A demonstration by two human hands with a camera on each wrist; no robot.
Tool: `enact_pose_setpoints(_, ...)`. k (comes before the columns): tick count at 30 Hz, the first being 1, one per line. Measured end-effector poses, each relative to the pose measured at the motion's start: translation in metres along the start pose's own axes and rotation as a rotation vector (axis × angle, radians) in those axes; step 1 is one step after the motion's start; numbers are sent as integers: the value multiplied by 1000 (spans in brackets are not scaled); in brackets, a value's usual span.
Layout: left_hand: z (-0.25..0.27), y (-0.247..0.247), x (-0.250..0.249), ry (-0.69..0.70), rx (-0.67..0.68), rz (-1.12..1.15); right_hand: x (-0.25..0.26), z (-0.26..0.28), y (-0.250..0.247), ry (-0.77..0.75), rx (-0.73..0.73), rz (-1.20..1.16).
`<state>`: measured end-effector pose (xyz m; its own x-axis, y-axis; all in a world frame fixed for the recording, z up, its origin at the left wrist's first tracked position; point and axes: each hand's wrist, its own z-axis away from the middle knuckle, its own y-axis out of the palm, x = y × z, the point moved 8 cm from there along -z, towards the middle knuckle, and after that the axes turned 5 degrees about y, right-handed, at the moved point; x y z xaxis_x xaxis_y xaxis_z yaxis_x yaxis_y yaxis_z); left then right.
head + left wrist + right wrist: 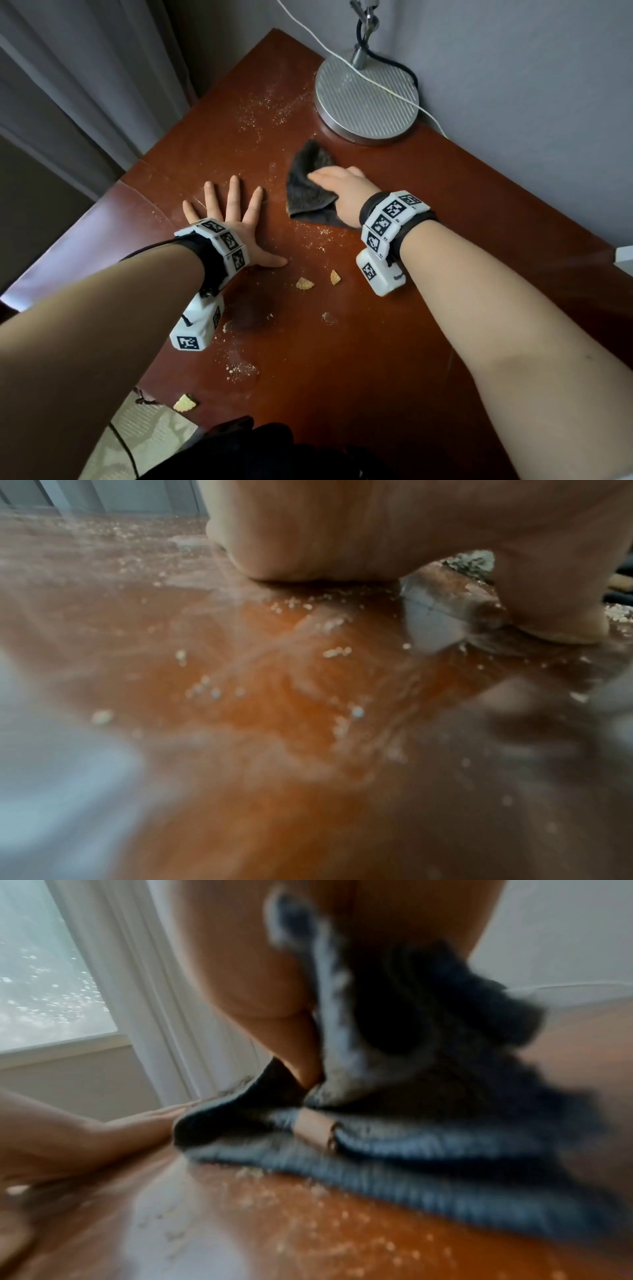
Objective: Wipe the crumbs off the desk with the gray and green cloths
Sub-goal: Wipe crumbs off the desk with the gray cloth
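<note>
**Soft gray cloth under the right hand, crumbs scattered across a glossy table**

The gray cloth (310, 185) lies crumpled on the reddish-brown table (462, 205), just in front of the round lamp base (366, 99). It is a thick, fuzzy terry or microfibre piece, folded over itself into a rough triangle. I judge it light, limp and easy to bunch, with no stiffness of its own, so it needs a flat palm over its middle to be pushed. A grip on one corner alone would probably let the rest trail.

The right hand (342, 186) rests on top of the cloth, fingers laid forward over it; the right wrist view is blurred, but a fold rises against the palm, so part of it seems gathered in the hand. The left hand (236, 219) is spread flat on the bare table beside the cloth, fingers splayed, holding nothing.

The table looks hard, smooth and shiny, so the cloth should slide readily. Fine pale crumbs (270, 109) dust the far part and the area near the cloth. Larger golden chip pieces (305, 283) lie nearer the person; they look brittle and would likely break under pressure. No green cloth is visible.
</note>
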<state>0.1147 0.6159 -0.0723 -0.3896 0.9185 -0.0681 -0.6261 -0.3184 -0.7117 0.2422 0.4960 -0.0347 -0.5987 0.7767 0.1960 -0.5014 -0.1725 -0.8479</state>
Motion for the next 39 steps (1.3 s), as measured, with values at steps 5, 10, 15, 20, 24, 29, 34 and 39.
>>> enact_pose_setpoints(5, 4, -2, 0, 12, -6, 10, -9, 23, 7, 29, 46, -78)
enact_pose_setpoints(10, 18, -8, -9, 76, -21, 12, -8, 48, 23, 156, 7, -112)
enact_pose_setpoints(15, 36, -31, -12, 148, -114, 159, -39, 51, 8, 363, -138, -193)
enact_pose_setpoints(20, 47, -29, 30, 75, -212, 233, -43, 46, 26, 564, -70, -102)
enact_pose_setpoints(24, 49, -4, 65, 12, -150, 148, 1, 46, 39, 209, -57, 59)
enact_pose_setpoints(29, 50, 26, 104, 15, -103, 16, 2, 37, 30, 134, -22, -77)
enact_pose_setpoints(34, 44, 38, 109, 36, -125, -39, -14, 9, 9, 446, -163, -94)
enact_pose_setpoints(39, 43, 35, 107, 24, -107, -61, 32, 3, 13, 178, -142, 1)
